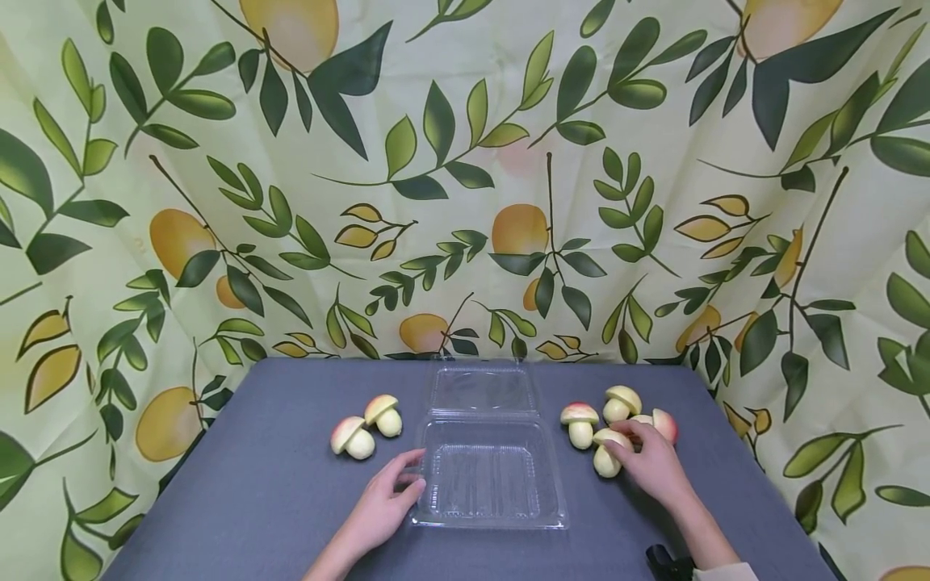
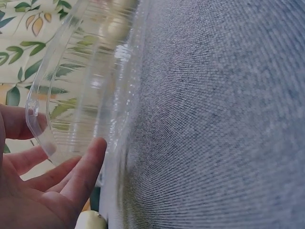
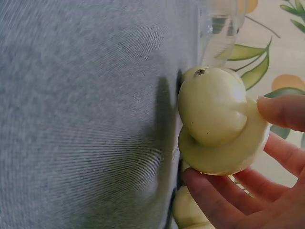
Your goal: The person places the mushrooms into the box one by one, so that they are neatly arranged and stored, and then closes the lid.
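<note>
At the left edge of a clear plastic clamshell box [image 1: 490, 480], my left hand [image 1: 388, 500] rests its fingertips against the side wall. In the left wrist view, relaxed fingers [image 2: 78, 179] lie along the outside of the box, with one digit up at its rim. The box lies with its lid [image 1: 483, 389] folded back away from me. On the right, my right hand [image 1: 654, 464] pinches a pale toy mushroom [image 3: 214, 112] by its cap, thumb on one side and fingers on the other. Its round stem faces the right wrist camera.
Close around the right hand sit several more mushrooms with red-tinted caps, one of them a mushroom [image 1: 579, 424] nearer the box. Two mushrooms [image 1: 353, 438] lie left of the box. A leaf-print cloth [image 1: 465, 202] hangs behind the grey table [image 1: 291, 403].
</note>
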`<state>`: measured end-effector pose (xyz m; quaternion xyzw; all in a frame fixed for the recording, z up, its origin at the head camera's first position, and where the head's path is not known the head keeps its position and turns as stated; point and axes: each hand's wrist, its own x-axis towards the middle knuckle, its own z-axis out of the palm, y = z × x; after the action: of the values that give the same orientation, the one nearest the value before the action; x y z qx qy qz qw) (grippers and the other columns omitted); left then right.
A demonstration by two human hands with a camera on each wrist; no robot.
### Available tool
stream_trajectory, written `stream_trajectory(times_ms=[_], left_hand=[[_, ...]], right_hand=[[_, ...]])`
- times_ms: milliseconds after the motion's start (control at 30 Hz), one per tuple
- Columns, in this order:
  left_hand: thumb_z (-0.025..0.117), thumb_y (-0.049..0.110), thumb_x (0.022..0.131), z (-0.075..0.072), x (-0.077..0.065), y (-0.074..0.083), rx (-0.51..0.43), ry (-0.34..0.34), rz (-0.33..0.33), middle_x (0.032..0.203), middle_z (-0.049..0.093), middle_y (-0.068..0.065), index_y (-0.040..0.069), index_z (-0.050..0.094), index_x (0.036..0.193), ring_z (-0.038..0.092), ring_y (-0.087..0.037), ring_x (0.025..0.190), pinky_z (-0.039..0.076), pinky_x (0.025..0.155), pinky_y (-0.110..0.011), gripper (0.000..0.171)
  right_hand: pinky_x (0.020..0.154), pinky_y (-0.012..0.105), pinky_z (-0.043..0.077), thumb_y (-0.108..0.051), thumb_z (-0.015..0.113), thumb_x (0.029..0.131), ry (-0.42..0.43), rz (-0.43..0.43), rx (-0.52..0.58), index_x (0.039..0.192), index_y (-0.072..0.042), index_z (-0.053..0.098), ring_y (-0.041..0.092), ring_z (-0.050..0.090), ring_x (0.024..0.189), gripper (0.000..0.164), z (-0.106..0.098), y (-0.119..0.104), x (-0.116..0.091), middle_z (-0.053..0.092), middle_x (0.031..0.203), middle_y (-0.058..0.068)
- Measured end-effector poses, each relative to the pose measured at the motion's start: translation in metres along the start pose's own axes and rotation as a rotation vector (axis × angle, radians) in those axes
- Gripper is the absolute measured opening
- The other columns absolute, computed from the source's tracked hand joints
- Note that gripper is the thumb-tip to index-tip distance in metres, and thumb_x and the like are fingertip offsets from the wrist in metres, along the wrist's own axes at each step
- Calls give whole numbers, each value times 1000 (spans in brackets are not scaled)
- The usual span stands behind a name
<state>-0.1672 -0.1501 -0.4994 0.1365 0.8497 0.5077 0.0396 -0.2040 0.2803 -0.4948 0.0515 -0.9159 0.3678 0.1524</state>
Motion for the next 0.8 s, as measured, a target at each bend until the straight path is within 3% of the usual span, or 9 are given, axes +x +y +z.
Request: stream_trajectory(times_ms=[233,467,667,800], left_hand=[[64,14,100,2,4,-2,-55,61,30,135,58,-25,-1,56,138,69,-31,108,56,80,-27,42],[65,10,98,2,8,-5,-97,77,39,133,60,-24,-2,59,134,72,-27,95,56,70,-26,39],[67,10,97,2,8,-4,-108,82,26,126,64,-24,0,60,133,72,-26,91,56,68,-26,38],[67,10,97,2,7,-4,-112,82,18,130,63,-22,1,61,133,72,-26,91,56,67,-26,38]], right_hand=[[90,47,49,-17,77,91,1,-12,19,114,1,71,33,66,102,30,-6,-15,-2,71,110,13],[87,27,47,-19,79,90,19,-44,17,114,-3,72,22,64,101,30,-10,-32,-1,72,109,7],[85,35,50,-19,79,90,11,-62,49,115,-5,72,19,62,103,30,-12,-49,0,72,112,7],[84,32,52,-17,79,90,0,-64,89,117,-3,71,16,62,103,32,-10,-60,-1,71,114,8]])
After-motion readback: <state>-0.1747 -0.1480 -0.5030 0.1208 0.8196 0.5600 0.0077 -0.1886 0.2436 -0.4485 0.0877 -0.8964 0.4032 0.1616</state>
